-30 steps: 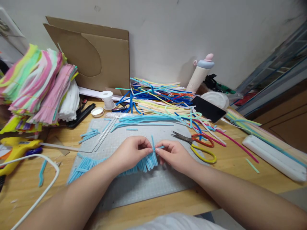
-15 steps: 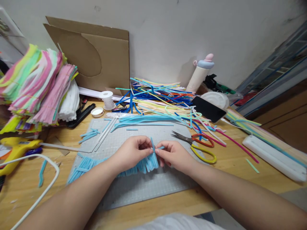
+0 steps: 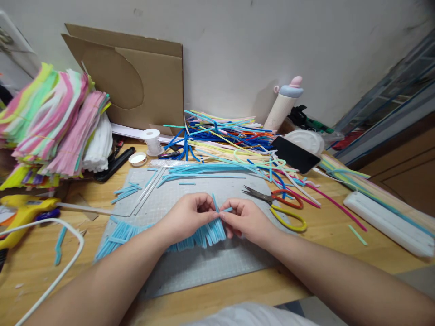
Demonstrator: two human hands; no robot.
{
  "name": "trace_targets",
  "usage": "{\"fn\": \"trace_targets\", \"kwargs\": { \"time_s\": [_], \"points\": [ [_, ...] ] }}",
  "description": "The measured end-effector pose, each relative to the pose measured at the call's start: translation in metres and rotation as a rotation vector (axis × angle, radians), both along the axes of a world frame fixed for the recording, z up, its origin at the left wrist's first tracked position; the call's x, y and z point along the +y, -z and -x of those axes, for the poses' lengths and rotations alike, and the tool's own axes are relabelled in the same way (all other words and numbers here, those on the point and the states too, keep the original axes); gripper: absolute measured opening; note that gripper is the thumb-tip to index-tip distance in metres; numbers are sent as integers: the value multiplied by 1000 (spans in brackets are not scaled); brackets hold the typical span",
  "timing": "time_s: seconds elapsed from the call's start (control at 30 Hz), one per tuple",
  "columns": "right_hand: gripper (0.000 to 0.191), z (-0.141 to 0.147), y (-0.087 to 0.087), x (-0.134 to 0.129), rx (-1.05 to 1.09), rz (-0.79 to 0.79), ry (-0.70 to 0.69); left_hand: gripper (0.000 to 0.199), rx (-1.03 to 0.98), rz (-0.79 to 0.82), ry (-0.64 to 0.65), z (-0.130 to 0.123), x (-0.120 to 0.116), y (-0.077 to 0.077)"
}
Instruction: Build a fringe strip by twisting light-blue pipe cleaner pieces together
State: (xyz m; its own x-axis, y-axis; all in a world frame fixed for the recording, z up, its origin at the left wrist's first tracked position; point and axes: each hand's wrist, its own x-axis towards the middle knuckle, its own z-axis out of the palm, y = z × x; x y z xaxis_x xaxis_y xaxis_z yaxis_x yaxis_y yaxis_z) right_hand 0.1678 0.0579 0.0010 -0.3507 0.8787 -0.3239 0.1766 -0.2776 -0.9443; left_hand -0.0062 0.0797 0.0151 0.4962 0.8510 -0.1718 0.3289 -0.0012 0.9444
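Note:
Both hands meet over the grey cutting mat (image 3: pixel 204 271). My left hand (image 3: pixel 195 213) pinches the right end of a row of short blue pipe cleaners (image 3: pixel 209 233) that hangs below its fingers. My right hand (image 3: pixel 243 217) has thumb and fingers closed on a short blue piece (image 3: pixel 227 210), its fingertips touching those of the left. Another blue end (image 3: pixel 215 201) sticks up between the hands. The row runs left under my left forearm, where more blue pieces (image 3: pixel 120 235) lie on the mat. Exactly how the pieces join is hidden by the fingers.
Scissors (image 3: pixel 261 194) with red and yellow handles lie right of the hands. Behind are loose pipe cleaners (image 3: pixel 217 136), a black phone (image 3: pixel 295 155) and a bottle (image 3: pixel 282 108). At left are a yellow glue gun (image 3: pixel 25 210) and pipe-cleaner bundles (image 3: pixel 50 113); a white power strip (image 3: pixel 387 224) is at right.
The upright blue end between the fingers has tilted slightly left. The row's lower right end has shifted slightly right and down. Both hands have stayed nearly in place.

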Motion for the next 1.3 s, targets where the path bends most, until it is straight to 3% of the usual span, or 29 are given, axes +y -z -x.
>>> {"fn": "trace_targets", "kwargs": {
  "time_s": [0.17, 0.23, 0.3, 0.37, 0.43, 0.53, 0.6, 0.73, 0.9, 0.97, 1.13, 1.2, 1.3],
  "points": [
    [26, -4, -5, 2, 8, -13, -58, 16, 62, -17, -5, 4, 2, -8],
    [30, -14, -11, 8, -9, -112, 11, 16, 90, -56, -42, 8, 2, -19],
    [29, -31, -18, 18, -62, -256, 125, 15, 128, -196, -136, 13, 2, -31],
    [26, -54, -26, 27, -169, -391, 220, 12, 201, -472, -248, 19, -1, -41],
    [25, -77, -33, 34, -278, -466, 288, 8, 308, -859, -287, 23, -5, -43],
    [26, -100, -36, 33, -394, -479, 326, 11, 498, -1432, -154, 17, -17, -34],
    [26, -105, -34, 27, -457, -488, 291, 9, 626, -1554, -29, 4, -28, -22],
    [24, -102, -26, 11, -656, -560, 135, 10, 801, -1410, 255, -23, -53, 2],
    [24, -121, -11, -2, -869, -673, 78, 9, 853, -1208, 366, -27, -73, 10],
    [26, -137, -4, -6, -938, -767, 50, 17, 846, -1119, 319, -16, -77, 8],
    [32, -167, 13, -16, -1030, -766, -114, 50, 902, -872, -55, 32, -84, 11],
    [33, -171, 16, -15, -1030, -770, -138, 50, 898, -809, -64, 49, -85, 14],
    [39, -170, 15, -7, -1026, -782, -168, 44, 854, -775, 32, 64, -78, 13]
  ]
}}
